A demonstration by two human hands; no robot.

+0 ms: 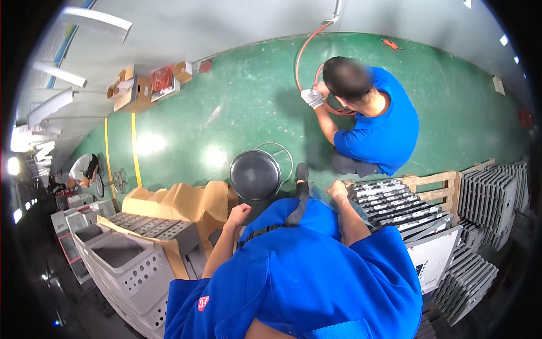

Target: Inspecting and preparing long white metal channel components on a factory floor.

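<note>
My left hand point(240, 214) is closed in a loose fist in front of my body, close to a round black stool point(255, 174). What it holds, if anything, is hidden. My right hand point(338, 190) has its fingers curled in, beside the stacked grey metal panels point(389, 198). Translucent greenish plastic sheet point(322, 196) shows around that hand and wrist; whether the fingers grip it I cannot make out.
Ahead, a co-worker in blue point(384, 124) crouches, a gloved hand on a red hose point(299, 62). Grey perforated metal housings point(135, 268) with brown cardboard point(180, 200) stand at left. A wooden pallet point(440, 189) and more panels lie right. Cardboard boxes point(138, 93) stand far left.
</note>
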